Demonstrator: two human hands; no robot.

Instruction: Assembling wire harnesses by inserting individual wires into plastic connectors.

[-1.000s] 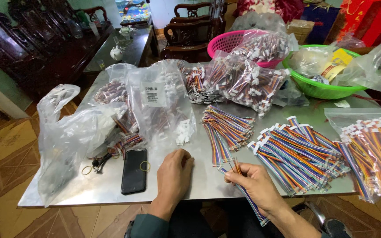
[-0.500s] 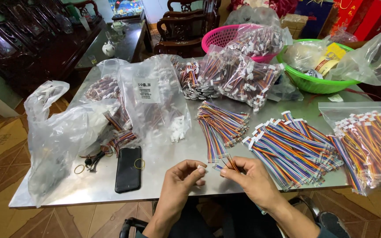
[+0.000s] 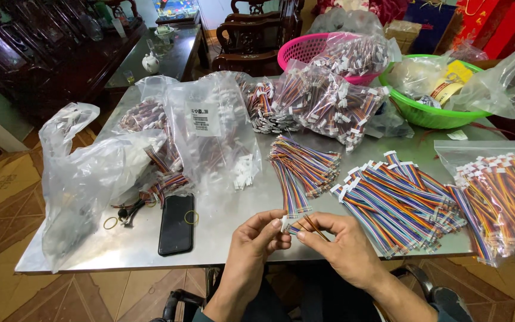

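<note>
a steel table (image 3: 233,238) carries everything, its near edge just in front of the person. on its left lies a big crumpled clear bag (image 3: 84,179), with more bags of wire parts (image 3: 323,98) heaped toward the back. behind those sit a green basin (image 3: 430,113) and a pink basket (image 3: 299,50). on the right a zip bag (image 3: 502,197) holds coloured cables, and beside it a loose pile of rainbow ribbon cables (image 3: 394,200) spreads out, with a smaller bundle (image 3: 302,167) just left of it. a black phone (image 3: 176,223) lies flat near the left bag. the left hand (image 3: 256,241) pinches a white connector (image 3: 284,223) at its fingertips, and the right hand (image 3: 335,241) grips a short cable (image 3: 308,225) that meets the connector, both held just above the table's near edge.
</note>
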